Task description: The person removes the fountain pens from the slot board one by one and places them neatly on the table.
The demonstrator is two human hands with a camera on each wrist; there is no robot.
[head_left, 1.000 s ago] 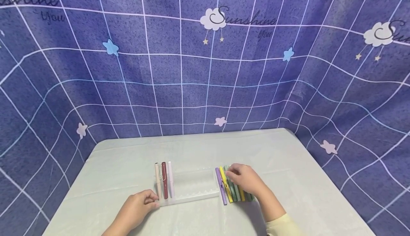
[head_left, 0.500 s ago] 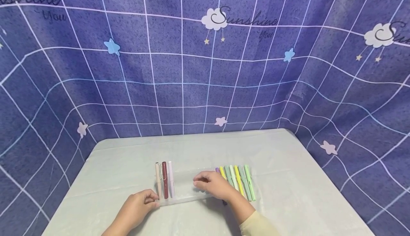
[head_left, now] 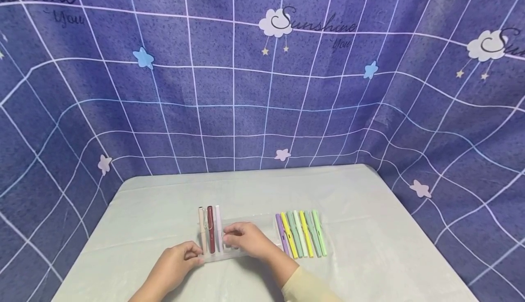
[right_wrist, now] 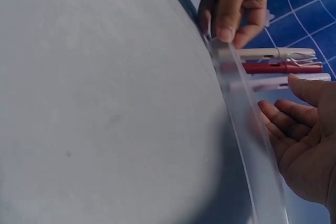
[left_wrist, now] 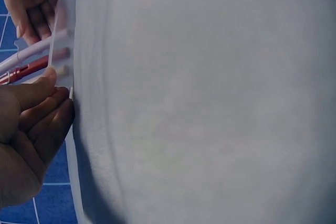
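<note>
A clear plastic pen tray (head_left: 266, 223) lies on the table. Its front left corner is pinched between the thumb and fingers of my left hand (head_left: 174, 263), also seen in the left wrist view. Three pens lie side by side at the tray's left end: a beige pen (head_left: 202, 229), a dark red pen (head_left: 211, 230) and a pale lilac pen (head_left: 219, 229). My right hand (head_left: 250, 240) hovers over the tray just right of the lilac pen. In the right wrist view its thumb (right_wrist: 307, 88) lies by that pen, fingers loosely bent, nothing visible between them.
At the tray's right end a row of several pens lies side by side: a purple pen (head_left: 283, 234), two yellow ones, and several in greens and white. A pale cloth (head_left: 164, 202) covers the table. Blue patterned fabric (head_left: 246, 88) stands behind and at the sides.
My right hand has moved left from the row of coloured pens, across the tray, to beside the lilac pen. The left hand has stayed at the tray's corner. The pens appear unmoved.
</note>
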